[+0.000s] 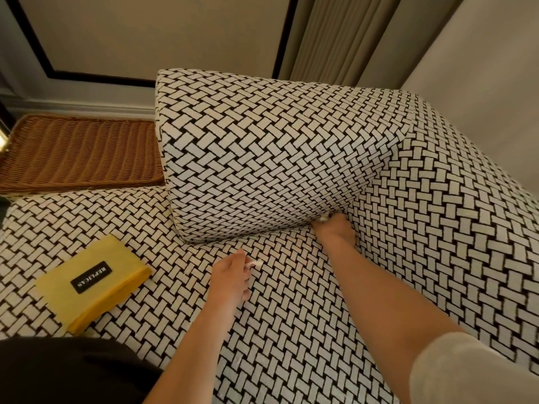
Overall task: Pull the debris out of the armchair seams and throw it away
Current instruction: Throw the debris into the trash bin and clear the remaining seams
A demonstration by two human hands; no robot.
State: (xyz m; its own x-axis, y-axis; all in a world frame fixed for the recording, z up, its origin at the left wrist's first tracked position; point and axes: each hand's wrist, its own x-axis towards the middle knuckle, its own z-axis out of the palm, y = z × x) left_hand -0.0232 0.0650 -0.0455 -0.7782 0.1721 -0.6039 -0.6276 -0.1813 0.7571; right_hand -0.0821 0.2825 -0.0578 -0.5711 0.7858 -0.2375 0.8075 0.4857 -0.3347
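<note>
The armchair is covered in a black-and-white woven pattern; its seat [291,316] fills the lower view, with an armrest [248,147] and a backrest [452,214] meeting in a corner. My right hand [335,231] reaches into that corner seam, fingers buried where armrest, back and seat join; a small pale bit of debris [323,218] shows at its fingertips. My left hand [230,275] hovers over the seat and pinches a small white scrap [255,264].
A yellow folded cloth pouch [93,282] with a black label lies on the seat at the left. A brown wicker tray [78,153] sits beyond the armrest on the left. Wall panels and a curtain [329,36] stand behind.
</note>
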